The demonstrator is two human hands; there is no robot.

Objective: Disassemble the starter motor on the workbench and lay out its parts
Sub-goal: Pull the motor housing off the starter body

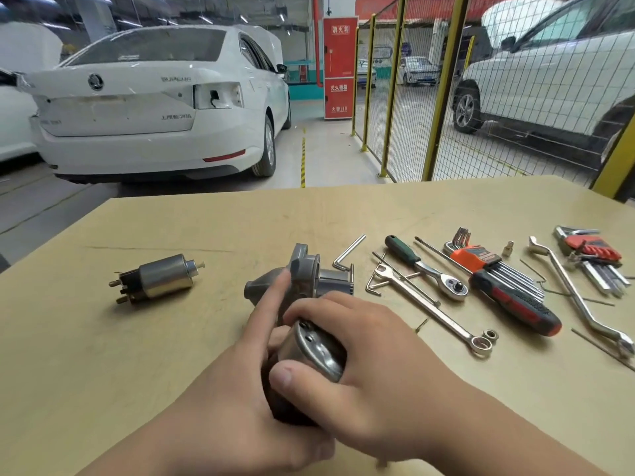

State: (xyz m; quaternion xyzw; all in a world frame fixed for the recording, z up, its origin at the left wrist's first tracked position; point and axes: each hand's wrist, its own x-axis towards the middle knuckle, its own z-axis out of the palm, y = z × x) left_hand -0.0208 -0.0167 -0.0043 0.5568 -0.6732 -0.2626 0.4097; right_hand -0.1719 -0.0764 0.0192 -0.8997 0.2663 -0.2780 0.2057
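Both forearms are cut off by the bottom edge. My left hand wraps the starter motor from the left, with the index finger straight along the grey nose housing; the other fingers are hidden under the body. My right hand is curled over the top, thumb pressed on the shiny end cap, so both hands are together, clamped on the one motor. The motor's middle is covered by the hands. It sits at the centre of the bench, near its front; I can't tell if it touches the top. One solenoid lies well apart to the left, on its side. To the right lie the tools: one loose hex key just beside the motor's nose, one combination wrench, one ratchet, one screwdriver, two hex key sets, orange holder and red holder, and one offset wrench near the right edge. There is also one nut touching the combination wrench's ring and one small bit, too small to identify. Thin wires around the tools are hard to count. Beyond the bench are a white car, a red cabinet and a yellow mesh fence with a second car behind it.
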